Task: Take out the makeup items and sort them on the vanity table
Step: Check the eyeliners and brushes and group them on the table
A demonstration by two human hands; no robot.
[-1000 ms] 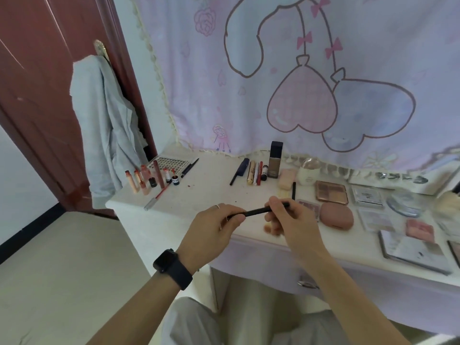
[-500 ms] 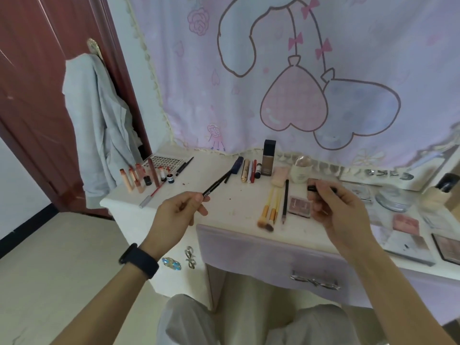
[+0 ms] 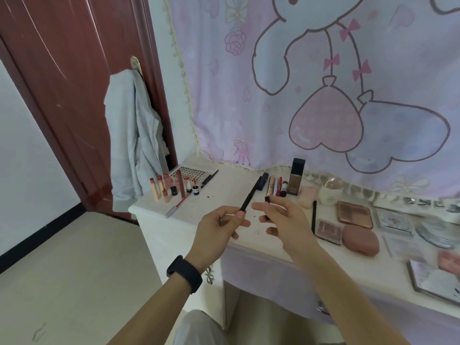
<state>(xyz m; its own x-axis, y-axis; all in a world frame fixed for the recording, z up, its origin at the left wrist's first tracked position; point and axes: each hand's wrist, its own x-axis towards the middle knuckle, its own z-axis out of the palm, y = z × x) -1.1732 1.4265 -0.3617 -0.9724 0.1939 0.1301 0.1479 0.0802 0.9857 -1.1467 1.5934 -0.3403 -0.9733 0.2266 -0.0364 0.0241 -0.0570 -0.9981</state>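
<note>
We hold the pencil (image 3: 250, 195) by its lower end in our left hand (image 3: 219, 224), thumb and forefinger closed narrowly on it, so nearly the whole shaft slants up and away from the grip over the table (image 3: 229, 185). Our right hand (image 3: 286, 220), just beside the left, pinches a small dark cap (image 3: 267, 199) at its fingertips (we take it for the cap, though it is blurred) with the other fingers loose. We judge the next move to be capping the pencil and laying it with its kind, and most of the trouble comes from that end-grip. With so much shaft beyond our fingers the tip wanders, and a crooked push into the cap could snap the point or smear it. The same long lever, swung carelessly, could sweep the row of sticks (image 3: 276, 186) lying just past the tip or knock the upright bottle (image 3: 296, 180) beyond them. Left of the grip stand the tubes (image 3: 169, 186), close together, so one nudge may topple several. The cap is small and lightly held; if it slips it may roll off the near edge below our hands.
</note>
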